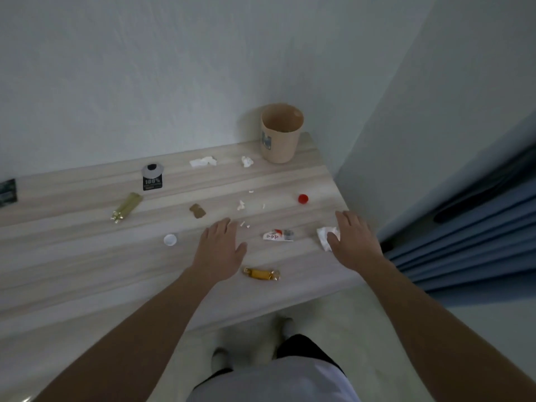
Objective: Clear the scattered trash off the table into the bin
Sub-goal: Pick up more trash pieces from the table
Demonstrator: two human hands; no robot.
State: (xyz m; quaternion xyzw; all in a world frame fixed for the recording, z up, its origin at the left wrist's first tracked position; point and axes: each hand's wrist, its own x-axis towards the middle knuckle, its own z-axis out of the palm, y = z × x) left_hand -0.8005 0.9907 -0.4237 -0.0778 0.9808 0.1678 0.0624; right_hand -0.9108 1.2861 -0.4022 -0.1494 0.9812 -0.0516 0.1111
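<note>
Left hand (222, 245): fingers spread wide, empty, palm down over the pale wood-grain surface (87, 256).
Right hand (352, 237): spread wide, empty, over a crumpled white tissue (324, 236).
Bin: tan paper cup-shaped bin (281, 133) upright at the surface's far right corner.
Trash: red bottle cap (303, 198), gold-wrapped candy (262, 274), white-and-red torn wrapper (278, 235) scattered between.

Matt pale wood-grain table (87, 256), tan paper bin (280, 134), glossy gold wrapper (262, 274), crumpled white tissue (326, 237).
</note>
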